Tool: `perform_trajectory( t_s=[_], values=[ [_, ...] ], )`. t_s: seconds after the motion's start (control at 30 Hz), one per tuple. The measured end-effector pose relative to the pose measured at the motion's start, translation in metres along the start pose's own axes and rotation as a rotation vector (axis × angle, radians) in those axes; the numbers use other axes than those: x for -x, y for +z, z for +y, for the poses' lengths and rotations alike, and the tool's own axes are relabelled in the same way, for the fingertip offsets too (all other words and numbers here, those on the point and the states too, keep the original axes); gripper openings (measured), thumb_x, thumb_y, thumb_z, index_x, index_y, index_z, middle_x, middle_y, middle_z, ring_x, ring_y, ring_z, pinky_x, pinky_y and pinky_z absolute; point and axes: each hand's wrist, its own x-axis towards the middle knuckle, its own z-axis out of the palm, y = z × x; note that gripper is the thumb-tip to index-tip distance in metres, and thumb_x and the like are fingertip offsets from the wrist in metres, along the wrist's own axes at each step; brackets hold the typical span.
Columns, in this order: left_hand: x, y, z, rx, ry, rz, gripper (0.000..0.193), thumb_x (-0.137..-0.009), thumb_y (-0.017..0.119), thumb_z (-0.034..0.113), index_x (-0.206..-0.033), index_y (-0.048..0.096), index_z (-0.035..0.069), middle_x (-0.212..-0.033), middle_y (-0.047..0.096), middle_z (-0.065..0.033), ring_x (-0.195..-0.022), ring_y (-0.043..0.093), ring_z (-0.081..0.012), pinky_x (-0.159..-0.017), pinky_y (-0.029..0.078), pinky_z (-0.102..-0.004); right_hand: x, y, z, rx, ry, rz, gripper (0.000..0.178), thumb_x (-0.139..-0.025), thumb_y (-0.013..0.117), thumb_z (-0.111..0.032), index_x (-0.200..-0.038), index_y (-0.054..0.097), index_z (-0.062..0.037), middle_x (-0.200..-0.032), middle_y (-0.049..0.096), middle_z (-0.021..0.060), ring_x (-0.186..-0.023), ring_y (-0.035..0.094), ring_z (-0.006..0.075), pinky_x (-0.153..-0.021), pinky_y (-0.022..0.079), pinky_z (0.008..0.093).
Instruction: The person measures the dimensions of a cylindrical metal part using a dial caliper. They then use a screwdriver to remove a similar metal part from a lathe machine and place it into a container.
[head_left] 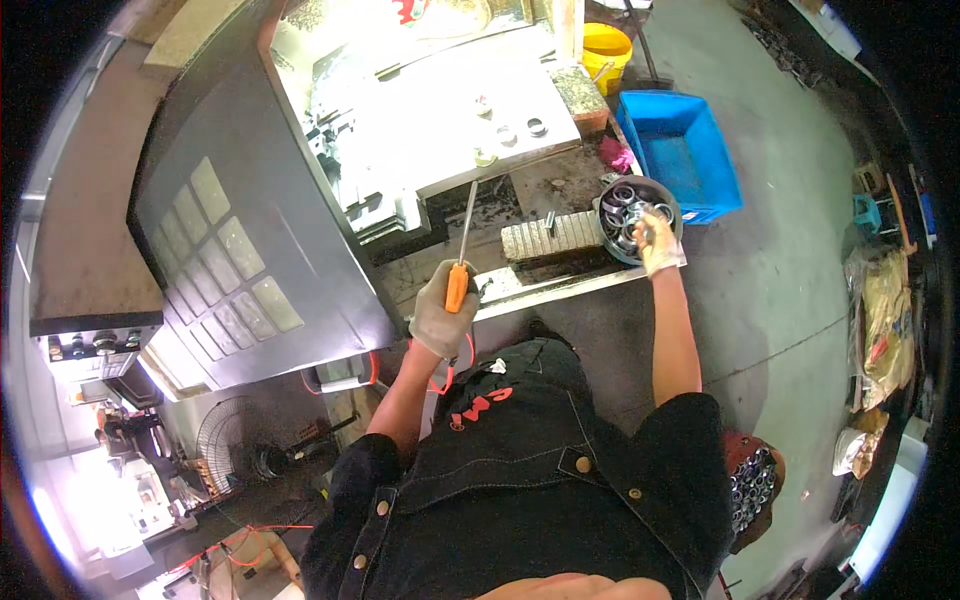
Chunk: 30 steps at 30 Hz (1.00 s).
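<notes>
Wrapped in a pale work glove, my left hand (440,318) grips an orange-handled tool (457,288) in front of the machine opening. Its long thin metal shaft (468,225) points away from me toward the bright worktop. My right hand (657,243), also gloved, is over a round dark bowl (675,203) on the right. Bent fingers reach among the shiny metal rings (622,194) in it; what they hold is hidden. Several small ring-shaped parts, one a dark ring (537,127), lie on the glaring white worktop (450,130).
A ridged metal block (545,238) sits left of the bowl. Beyond it stand a blue bin (715,165), a pink cloth (616,154) and a yellow bucket (606,45). The grey machine door (250,200) borders the left. A container of rings (752,490) stands low right; a fan (240,445) low left.
</notes>
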Motion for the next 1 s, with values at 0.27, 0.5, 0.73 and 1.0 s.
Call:
perform_trajectory(
  t_s=[0.27,0.5,0.73,1.0],
  values=[
    [-0.003,0.022,0.014,-0.058,0.095,-0.109,0.028,-0.072,0.055,-0.001,-0.099,0.052,0.005,-0.075,0.056,-0.0054,-0.069,0.055,-0.0115,-0.066,0.046,-0.0269,0.020,-0.004,0.030,0.432,-0.103,0.020,0.035,-0.083,0.058,-0.029,-0.113,0.048,-0.0139,-0.088,0.054,0.0013,-0.068,0.051,0.0121,-0.052,0.043,0.0242],
    [0.033,0.015,0.010,-0.220,0.215,-0.386,0.035,-0.071,0.060,0.014,-0.105,0.052,0.009,-0.083,0.060,-0.0163,-0.078,0.060,-0.0335,-0.069,0.048,-0.0390,0.147,0.017,0.156,0.113,0.363,-0.098,0.034,-0.083,0.060,-0.013,-0.115,0.048,-0.0103,-0.078,0.051,-0.0010,-0.059,0.048,0.0077,-0.046,0.037,0.0195],
    [0.090,-0.054,0.119,-0.172,0.665,-0.955,0.033,-0.071,0.058,0.014,-0.103,0.054,0.008,-0.082,0.060,-0.0156,-0.078,0.060,-0.0332,-0.067,0.048,-0.0402,0.176,-0.074,0.242,-0.385,0.605,-0.568,0.028,-0.088,0.051,-0.024,-0.112,0.052,-0.0100,-0.084,0.055,0.0016,-0.066,0.050,0.0103,-0.052,0.041,0.0260],
    [0.178,-0.143,0.121,-0.242,0.790,-1.372,0.032,-0.070,0.059,0.014,-0.102,0.055,0.008,-0.077,0.060,-0.0138,-0.076,0.061,-0.0320,-0.066,0.048,-0.0401,0.316,-0.051,0.299,0.490,0.286,0.060,0.031,-0.089,0.051,-0.025,-0.115,0.052,-0.0085,-0.085,0.056,0.0012,-0.071,0.051,0.0102,-0.054,0.041,0.0235]
  ],
)
